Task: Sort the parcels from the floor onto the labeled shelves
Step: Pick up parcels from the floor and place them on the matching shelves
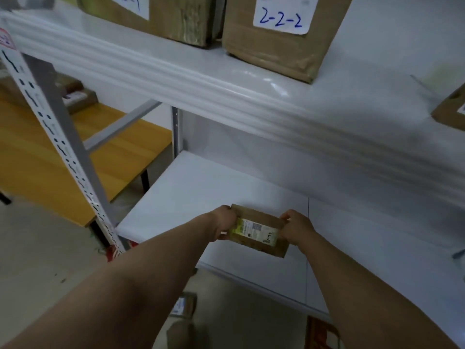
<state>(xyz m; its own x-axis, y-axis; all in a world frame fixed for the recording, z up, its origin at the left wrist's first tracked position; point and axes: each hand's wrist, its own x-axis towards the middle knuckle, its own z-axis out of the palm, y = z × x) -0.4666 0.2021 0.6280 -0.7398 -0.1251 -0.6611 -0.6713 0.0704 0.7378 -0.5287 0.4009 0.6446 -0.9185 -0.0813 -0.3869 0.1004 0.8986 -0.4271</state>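
A small brown cardboard parcel [259,231] with a white and yellow label is held over the lower white shelf [191,187], near its front edge. My left hand [224,222] grips its left end and my right hand [297,229] grips its right end. Whether the parcel rests on the shelf or hangs just above it is unclear. On the upper shelf [352,102] stands a brown box marked 2-2-2 [281,39], with another labelled box [156,13] to its left.
A perforated shelf upright [57,137] slants down at the left. Behind it a wooden table [50,157] carries small parcels. Another brown box [450,109] sits at the right edge of the upper shelf. On the floor below lies a parcel [183,304].
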